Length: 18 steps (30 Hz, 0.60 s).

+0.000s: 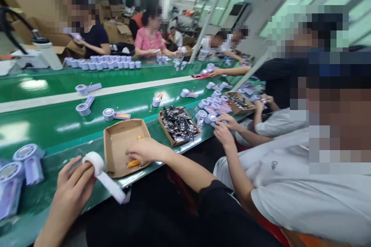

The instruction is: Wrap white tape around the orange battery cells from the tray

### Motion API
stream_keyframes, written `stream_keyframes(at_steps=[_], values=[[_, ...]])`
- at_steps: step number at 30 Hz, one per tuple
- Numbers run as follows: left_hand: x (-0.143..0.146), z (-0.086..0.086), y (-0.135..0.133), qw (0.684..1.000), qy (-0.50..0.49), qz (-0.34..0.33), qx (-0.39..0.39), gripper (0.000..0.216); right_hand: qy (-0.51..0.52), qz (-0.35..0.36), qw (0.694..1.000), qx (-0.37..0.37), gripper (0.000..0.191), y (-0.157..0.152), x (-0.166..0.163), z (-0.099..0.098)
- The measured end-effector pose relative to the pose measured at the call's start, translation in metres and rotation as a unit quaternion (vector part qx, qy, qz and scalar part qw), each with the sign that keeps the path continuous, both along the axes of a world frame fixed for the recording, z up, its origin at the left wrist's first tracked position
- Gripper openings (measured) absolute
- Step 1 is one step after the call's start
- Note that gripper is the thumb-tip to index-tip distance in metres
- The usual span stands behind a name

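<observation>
My left hand grips a white handheld fan by its round head, the handle pointing down and right over the table edge. My right hand reaches into a shallow cardboard tray, its fingers closed on a small orange part. Another small orange part lies further back in the tray.
Several finished fans lie at my left. A green conveyor belt carries more fans. A second cardboard tray of dark parts sits to the right, where a neighbouring worker's hands handle fans. More workers sit across the line.
</observation>
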State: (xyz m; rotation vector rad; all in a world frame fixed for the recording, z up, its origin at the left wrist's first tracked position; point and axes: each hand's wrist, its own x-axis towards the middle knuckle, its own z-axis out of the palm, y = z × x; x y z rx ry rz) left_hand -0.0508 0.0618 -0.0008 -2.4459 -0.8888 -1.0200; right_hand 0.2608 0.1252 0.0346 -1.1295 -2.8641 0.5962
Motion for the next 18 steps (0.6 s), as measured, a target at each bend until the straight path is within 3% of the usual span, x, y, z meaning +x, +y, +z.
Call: stream_keyframes(at_steps=[2,4,9,12,14,16,18], values=[[-0.001,-0.007,0.006,1.000,0.007,-0.017,0.012,0.029,-0.102,-0.013,0.993,0.064,0.037,0.027,0.007,0.007],[0.000,-0.013,0.012,0.999,0.015,-0.031,0.015,0.030,-0.163,0.003,0.985,0.050,0.039,0.045,0.007,0.009],[0.002,-0.025,0.026,0.997,0.046,-0.054,0.015,0.033,-0.212,0.007,0.977,0.014,0.035,0.059,-0.010,-0.002],[0.005,-0.022,0.028,0.997,0.047,-0.060,0.004,0.034,-0.209,0.015,0.978,0.009,0.025,0.064,-0.005,0.000],[0.010,-0.012,0.020,0.998,0.047,-0.051,-0.012,0.032,-0.135,0.013,0.991,-0.010,0.019,0.062,0.004,0.005],[0.018,0.004,0.008,0.997,0.060,-0.031,-0.030,0.033,0.050,-0.031,0.997,-0.050,0.024,0.053,0.011,0.009],[0.029,0.020,-0.002,0.994,0.096,-0.008,-0.042,0.038,0.272,-0.100,0.951,-0.105,0.034,0.038,0.014,0.010]])
